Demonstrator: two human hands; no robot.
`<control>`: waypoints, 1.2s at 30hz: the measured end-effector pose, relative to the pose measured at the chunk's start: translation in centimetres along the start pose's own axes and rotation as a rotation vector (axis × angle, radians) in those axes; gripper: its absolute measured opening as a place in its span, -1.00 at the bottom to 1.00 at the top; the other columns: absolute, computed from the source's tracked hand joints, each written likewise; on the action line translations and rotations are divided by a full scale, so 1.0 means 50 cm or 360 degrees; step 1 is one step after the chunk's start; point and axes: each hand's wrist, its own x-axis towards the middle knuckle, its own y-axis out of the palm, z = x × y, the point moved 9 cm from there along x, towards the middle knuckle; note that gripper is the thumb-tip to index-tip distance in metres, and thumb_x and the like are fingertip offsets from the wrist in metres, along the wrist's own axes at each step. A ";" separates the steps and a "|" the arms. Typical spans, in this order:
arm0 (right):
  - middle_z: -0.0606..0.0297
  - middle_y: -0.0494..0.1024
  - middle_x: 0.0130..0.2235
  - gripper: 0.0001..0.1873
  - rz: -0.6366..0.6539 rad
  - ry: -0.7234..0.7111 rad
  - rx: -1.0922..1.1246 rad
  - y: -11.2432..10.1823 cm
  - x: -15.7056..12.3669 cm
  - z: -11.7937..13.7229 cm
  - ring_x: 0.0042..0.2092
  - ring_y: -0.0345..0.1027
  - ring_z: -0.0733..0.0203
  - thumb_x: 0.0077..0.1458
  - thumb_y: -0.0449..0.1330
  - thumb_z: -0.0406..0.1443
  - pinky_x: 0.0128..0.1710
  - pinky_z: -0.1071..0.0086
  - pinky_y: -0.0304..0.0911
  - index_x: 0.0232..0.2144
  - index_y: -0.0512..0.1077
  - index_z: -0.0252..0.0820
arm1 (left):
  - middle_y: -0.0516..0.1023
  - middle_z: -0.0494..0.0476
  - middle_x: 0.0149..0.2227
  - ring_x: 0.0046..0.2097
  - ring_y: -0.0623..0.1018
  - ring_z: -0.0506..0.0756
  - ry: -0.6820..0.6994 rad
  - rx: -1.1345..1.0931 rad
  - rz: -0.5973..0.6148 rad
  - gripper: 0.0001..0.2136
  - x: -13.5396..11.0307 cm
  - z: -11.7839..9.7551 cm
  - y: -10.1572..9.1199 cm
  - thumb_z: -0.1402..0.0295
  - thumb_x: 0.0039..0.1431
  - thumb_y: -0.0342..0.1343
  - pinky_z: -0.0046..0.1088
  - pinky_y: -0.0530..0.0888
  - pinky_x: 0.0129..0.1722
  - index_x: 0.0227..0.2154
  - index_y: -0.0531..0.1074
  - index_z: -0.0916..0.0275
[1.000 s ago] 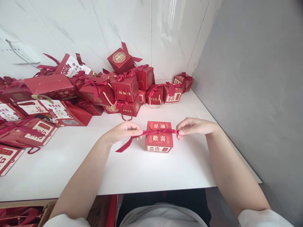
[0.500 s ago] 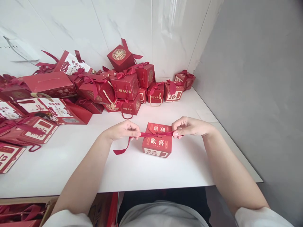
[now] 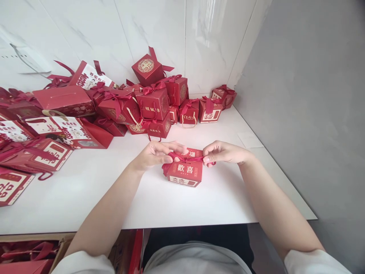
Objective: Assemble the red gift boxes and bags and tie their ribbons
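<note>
A small red gift box with cream lettering lies on the white table in front of me. Across its top runs a dark red ribbon, knotted near the middle. My right hand pinches the ribbon at the box's right edge, thumb against fingers. At the left edge, my left hand has its fingers stretched over the box top and its thumb apart from them, with ribbon between. Part of the ribbon hangs down the box's left side.
Red gift boxes with bows and cord handles, such as one stacked box, are heaped along the tiled wall at the back and left. A grey wall bounds the right side. Below the table's front left edge stands a cardboard carton.
My left hand has moved right, from pinching the ribbon's end to spread fingers over the box. The box has shifted slightly left. My right hand still pinches the ribbon.
</note>
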 end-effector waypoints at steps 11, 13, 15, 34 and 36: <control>0.27 0.55 -0.44 -0.67 -0.0091 -0.0066 -0.0065 0.001 -0.011 0.033 -0.40 0.35 0.30 0.11 0.31 -0.05 -0.41 0.40 0.21 -0.41 0.57 -0.23 | 0.61 0.09 -0.50 -0.36 0.62 0.09 -0.0180 0.0060 -0.0050 -0.81 0.005 0.016 0.026 0.21 0.19 0.24 -0.09 0.40 0.13 -0.38 0.52 0.25; 0.24 0.55 -0.35 -0.72 -0.0246 -0.0263 -0.0057 -0.014 -0.018 0.060 -0.36 0.34 0.28 0.09 0.33 -0.08 -0.39 0.38 0.24 -0.42 0.58 -0.20 | 0.61 0.09 -0.48 -0.35 0.63 0.10 -0.0192 0.0019 -0.0081 -0.80 0.006 0.021 0.022 0.21 0.19 0.24 -0.17 0.49 -0.01 -0.34 0.50 0.25; 0.19 0.54 -0.20 -0.75 -0.0410 -0.0461 -0.0051 -0.026 -0.025 0.082 -0.24 0.37 0.22 0.08 0.34 -0.11 -0.33 0.34 0.30 -0.45 0.58 -0.16 | 0.61 0.09 -0.47 -0.34 0.62 0.10 -0.0163 0.0040 -0.0102 -0.81 0.007 0.019 0.022 0.21 0.21 0.22 -0.21 0.50 -0.05 -0.32 0.51 0.25; 0.23 0.60 -0.04 -0.79 -0.0653 -0.0731 0.0146 0.002 0.018 0.083 -0.05 0.48 0.15 0.21 0.25 -0.13 0.02 0.22 0.37 -0.20 0.64 0.00 | 0.63 0.14 -0.32 -0.21 0.58 0.10 -0.0014 0.0348 -0.0280 -0.81 0.016 0.015 0.008 0.23 0.25 0.17 -0.35 0.46 -0.06 -0.24 0.58 0.24; 0.23 0.62 -0.06 -0.80 -0.0613 -0.0753 0.0147 0.009 0.020 0.087 -0.04 0.49 0.13 0.20 0.26 -0.15 0.04 0.20 0.37 -0.18 0.64 -0.01 | 0.62 0.11 -0.33 -0.22 0.59 0.08 0.0029 0.0301 -0.0260 -0.83 0.016 0.012 0.012 0.26 0.26 0.18 -0.36 0.48 -0.09 -0.20 0.53 0.25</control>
